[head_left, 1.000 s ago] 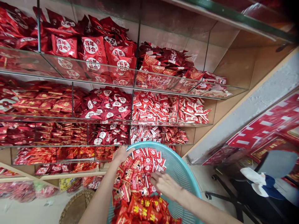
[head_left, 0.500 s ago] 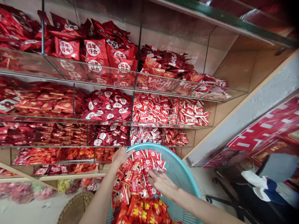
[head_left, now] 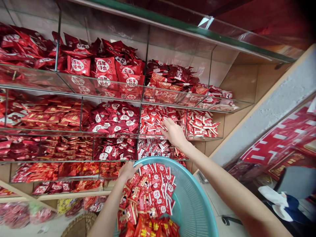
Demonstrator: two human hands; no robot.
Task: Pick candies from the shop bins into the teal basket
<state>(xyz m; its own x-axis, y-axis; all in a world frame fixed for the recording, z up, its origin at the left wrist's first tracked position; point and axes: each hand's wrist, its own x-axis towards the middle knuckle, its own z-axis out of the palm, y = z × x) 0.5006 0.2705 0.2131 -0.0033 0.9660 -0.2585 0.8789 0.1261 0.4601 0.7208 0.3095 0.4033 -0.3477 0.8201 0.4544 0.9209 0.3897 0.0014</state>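
Holding right fingers (head_left: 168, 123) right at packets (head_left: 151, 116) on shelf (head_left: 204, 138), with packets' long axes in mixed directions; cannot tell whether clamped on any. Clamping left fingers (head_left: 126, 168) on basket rim (head_left: 209, 204).

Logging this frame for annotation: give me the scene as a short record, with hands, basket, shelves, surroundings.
left hand: on the basket's rim, thumb over it
right hand: reached into a shelf compartment, fingers at red-and-white packets; grip unclear
basket: teal, mesh-walled; red packets inside, those nearest the camera with yellow lettering
shelves: glass-fronted tiers with dividers, stocked with mostly red packets
surroundings: chair at lower right, white-and-navy cloth by it
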